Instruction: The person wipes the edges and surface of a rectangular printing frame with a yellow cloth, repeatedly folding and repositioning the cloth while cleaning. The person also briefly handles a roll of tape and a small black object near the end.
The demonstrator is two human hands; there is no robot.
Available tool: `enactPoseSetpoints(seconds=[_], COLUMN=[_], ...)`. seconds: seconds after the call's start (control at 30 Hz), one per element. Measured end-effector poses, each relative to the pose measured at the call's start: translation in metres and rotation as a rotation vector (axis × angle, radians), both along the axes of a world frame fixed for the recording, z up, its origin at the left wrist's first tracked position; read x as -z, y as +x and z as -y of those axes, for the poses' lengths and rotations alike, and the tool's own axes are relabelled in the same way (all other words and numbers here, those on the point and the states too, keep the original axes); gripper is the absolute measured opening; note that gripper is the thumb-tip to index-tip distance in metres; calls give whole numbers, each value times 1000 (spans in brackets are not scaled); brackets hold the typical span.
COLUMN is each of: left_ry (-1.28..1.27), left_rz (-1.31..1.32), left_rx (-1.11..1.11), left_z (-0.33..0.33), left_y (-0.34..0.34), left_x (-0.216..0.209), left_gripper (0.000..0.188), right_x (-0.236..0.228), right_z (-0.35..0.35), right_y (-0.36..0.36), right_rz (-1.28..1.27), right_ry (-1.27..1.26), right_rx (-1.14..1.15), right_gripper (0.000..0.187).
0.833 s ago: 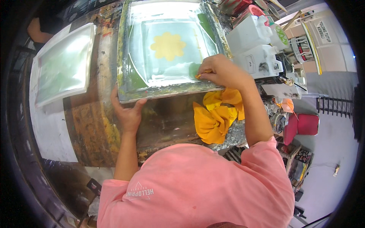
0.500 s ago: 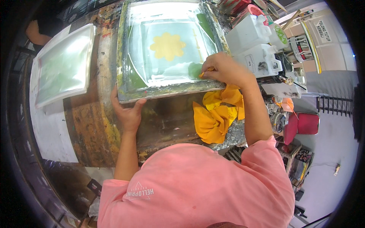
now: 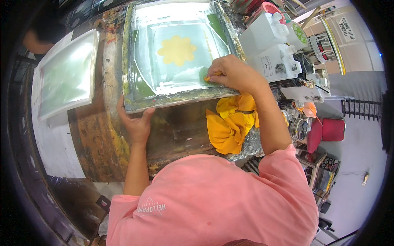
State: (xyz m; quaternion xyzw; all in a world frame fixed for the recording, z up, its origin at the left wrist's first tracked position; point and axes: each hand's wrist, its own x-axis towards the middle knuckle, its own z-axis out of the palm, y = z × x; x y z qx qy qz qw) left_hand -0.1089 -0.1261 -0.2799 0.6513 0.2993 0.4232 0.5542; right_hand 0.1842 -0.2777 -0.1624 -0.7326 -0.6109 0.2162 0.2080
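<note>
A screen printing frame with a worn, paint-stained border lies on the bench before me. Its pale mesh carries a yellow flower shape with several petals, and green patches show near the corners. My left hand grips the near left corner, thumb at the front edge and fingers along the side. Over the near right part of the mesh, my right hand pinches a small orange-yellow piece, perhaps cloth, against the surface. Crumpled orange-yellow cloths lie just below my right wrist.
A stack of clear plastic sheets lies on white paper at left. White plastic jerrycans and paint tins crowd the right side. A red chair stands farther right. Another person's arm shows at the far left.
My right hand has moved slightly left over the mesh with the small orange-yellow piece. My left hand keeps its grip on the frame corner. The whole view has shifted a little.
</note>
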Motion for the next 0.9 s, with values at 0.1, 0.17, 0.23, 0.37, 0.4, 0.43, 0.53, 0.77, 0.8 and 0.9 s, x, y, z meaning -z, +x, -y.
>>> enactPoseSetpoints(seconds=[0.1,0.17,0.23,0.37,0.4,0.43,0.53,0.77,0.8,0.9], left_ry=[71,32,4,57,89,56,-7,1,-26,64], left_rz=[-38,-9,12,-38,-67,-43,-1,-4,27,-73], left_rx=[-6,-3,3,-11,-15,-10,4,-13,-8,-48], left_z=[-2,0,1,-2,-2,-2,3,1,2,1], left_y=[-1,0,1,-2,-2,-1,3,2,3,0], left_x=[3,2,2,5,6,4,-1,1,0,-7], left_gripper=[96,96,95,96,96,96,96,94,94,93], right_x=[-11,-8,-3,-12,-10,-7,0,-5,-1,3], right_z=[5,1,0,9,8,5,0,6,5,-2], right_y=[3,4,-1,5,6,7,-1,9,7,-2], right_rz=[36,145,63,50,97,145,63,137,99,13], right_ry=[-92,-37,17,-121,-108,-96,-13,-92,-31,21], right_rx=[40,96,36,27,51,76,50,141,107,43], right_gripper=[16,16,16,14,14,15,15,16,16,16])
